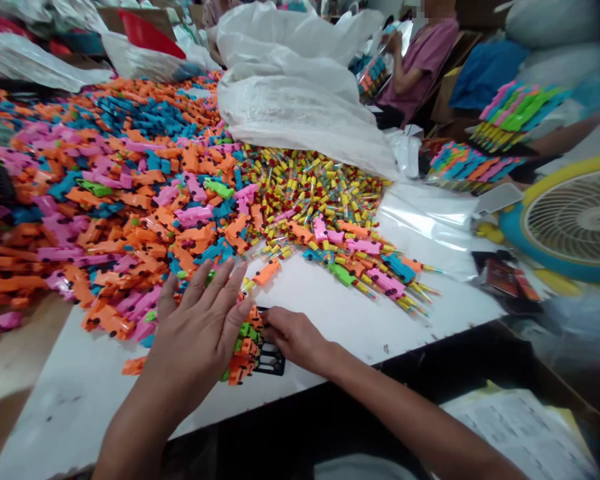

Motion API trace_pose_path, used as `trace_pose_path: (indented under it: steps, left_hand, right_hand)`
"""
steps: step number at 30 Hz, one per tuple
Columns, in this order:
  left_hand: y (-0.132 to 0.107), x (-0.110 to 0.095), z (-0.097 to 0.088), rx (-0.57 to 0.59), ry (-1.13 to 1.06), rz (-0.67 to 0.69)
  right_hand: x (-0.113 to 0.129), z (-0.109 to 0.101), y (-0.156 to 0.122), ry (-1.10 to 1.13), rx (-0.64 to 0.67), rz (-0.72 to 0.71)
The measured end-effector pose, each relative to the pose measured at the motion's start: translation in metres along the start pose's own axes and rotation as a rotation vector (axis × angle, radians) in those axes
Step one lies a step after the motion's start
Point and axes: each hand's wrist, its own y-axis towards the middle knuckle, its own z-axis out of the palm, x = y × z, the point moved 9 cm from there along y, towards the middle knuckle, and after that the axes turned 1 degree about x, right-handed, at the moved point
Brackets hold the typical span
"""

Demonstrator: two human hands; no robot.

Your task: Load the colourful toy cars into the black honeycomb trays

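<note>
My left hand [195,327] is open, with its fingers stretched out toward the heap and its thumb side beside a row of small orange and green toy cars [245,357]. These cars sit along a black slotted plastic rack [273,361] on the white table. My right hand [297,340] is closed, its bent fingers and thumb gripping the upper part of the rack; the fingertips are partly hidden. Just above the hands lies a loose orange toy car [267,272]. Under and beyond my left fingers begins a large heap of toy cars [145,193] in orange, pink, blue and green.
Yellow-capped clear tubes [315,193] are piled beside a big white sack [300,87]. Tubes with cars on them [370,260] lie to the right. A fan [580,213] stands at the right edge. Another person [420,67] sits at the back, handling similar items.
</note>
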Motion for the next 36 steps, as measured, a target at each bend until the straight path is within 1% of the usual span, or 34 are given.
trace_pose_path:
  steps: [2,4,5,6,7,8,10,11,12,13,14,16,17,18,19,20,21,23,24,25,26,28,29,31,33,34,36]
  left_hand:
    - [0.001,-0.001,-0.001,-0.007,-0.004,-0.002]
    - [0.003,-0.003,-0.002,-0.022,0.005,-0.003]
    - [0.004,-0.004,-0.002,-0.026,0.010,-0.004]
    - [0.005,-0.005,-0.002,-0.027,0.012,-0.006]
    - [0.005,-0.005,-0.002,-0.027,0.011,-0.009]
    - [0.005,-0.005,-0.002,-0.027,0.007,-0.011]
    - [0.003,-0.005,-0.002,-0.031,-0.004,-0.016]
    - [0.003,-0.004,-0.003,-0.026,-0.010,-0.020]
    - [0.003,-0.004,-0.004,-0.018,-0.015,-0.026]
    - [0.003,-0.003,-0.004,0.000,-0.020,-0.039]
    - [0.004,-0.001,-0.004,0.025,-0.027,-0.058]
    - [0.008,0.003,-0.005,0.062,-0.029,-0.114]
    - [0.010,0.005,-0.007,0.059,-0.019,-0.142]
    - [0.012,0.006,-0.008,0.045,-0.004,-0.162]
    - [0.015,0.005,-0.009,0.031,0.011,-0.167]
    - [0.017,0.004,-0.009,0.021,0.022,-0.156]
    - [0.019,0.001,-0.007,0.022,0.028,-0.136]
    - [0.021,-0.004,0.000,0.043,0.025,-0.089]
    - [0.021,-0.006,0.003,0.047,0.022,-0.072]
    - [0.020,-0.006,0.004,0.044,0.023,-0.060]
    - [0.020,-0.006,0.005,0.035,0.025,-0.053]
    - [0.019,-0.006,0.005,0.025,0.027,-0.043]
    - [0.018,-0.006,0.005,0.024,0.028,-0.042]
    - [0.018,-0.006,0.004,0.021,0.027,-0.045]
    - [0.018,-0.006,0.002,0.007,0.016,-0.051]
    - [0.019,-0.006,0.001,-0.003,0.008,-0.051]
    - [0.020,-0.009,0.000,0.004,-0.007,-0.030]
  right_hand:
    - [-0.002,0.004,-0.001,-0.075,0.021,0.024]
    - [-0.003,0.005,0.000,-0.108,0.080,0.030]
    - [-0.004,0.002,0.002,-0.108,0.115,0.024]
    - [-0.006,-0.005,0.006,-0.117,0.131,0.028]
    - [-0.012,-0.017,0.012,-0.152,0.117,0.059]
    - [-0.022,-0.034,0.020,-0.224,0.071,0.123]
    - [-0.048,-0.078,0.033,-0.468,-0.086,0.351]
    - [-0.061,-0.100,0.038,-0.597,-0.149,0.473]
    - [-0.071,-0.116,0.042,-0.692,-0.181,0.572]
    - [-0.078,-0.128,0.045,-0.754,-0.194,0.639]
    - [-0.084,-0.135,0.048,-0.784,-0.190,0.675]
    - [-0.086,-0.139,0.050,-0.794,-0.174,0.679]
    - [-0.084,-0.137,0.048,-0.760,-0.178,0.645]
    - [-0.080,-0.131,0.045,-0.679,-0.188,0.598]
    - [-0.075,-0.122,0.041,-0.536,-0.192,0.547]
    - [-0.071,-0.108,0.036,-0.331,-0.185,0.502]
    - [-0.068,-0.091,0.030,-0.080,-0.162,0.468]
    - [-0.060,-0.050,0.021,0.422,-0.076,0.441]
    - [-0.056,-0.032,0.018,0.612,-0.037,0.430]
    - [-0.051,-0.017,0.017,0.751,-0.009,0.415]
    - [-0.048,-0.007,0.016,0.838,0.005,0.395]
    - [-0.044,0.002,0.016,0.876,0.017,0.354]
    - [-0.043,0.003,0.017,0.830,0.020,0.330]
    - [-0.039,-0.002,0.016,0.616,0.006,0.259]
    - [-0.030,-0.009,0.015,0.348,-0.035,0.160]
    - [-0.026,-0.011,0.013,0.248,-0.058,0.124]
    - [-0.023,-0.011,0.012,0.173,-0.073,0.095]
